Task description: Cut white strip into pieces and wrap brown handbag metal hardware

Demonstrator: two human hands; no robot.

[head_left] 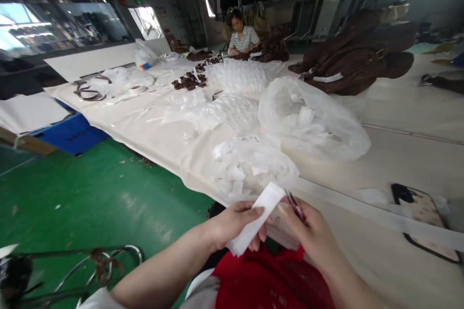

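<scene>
My left hand pinches a stack of flat white strips between thumb and fingers. The stack slants up to the right, over my red apron. Close by its upper end, my right hand is closed around small pinkish thread snips, their narrow tips pointing up and left. Part of the snips is hidden by my fingers. Just beyond both hands lies an open clear plastic bag with white pieces inside.
A larger clear bag holds more white pieces. Behind it are bubble packing, dark brown pieces and brown garments. A phone lies right. Across the table sits a person. A blue box stands on the left.
</scene>
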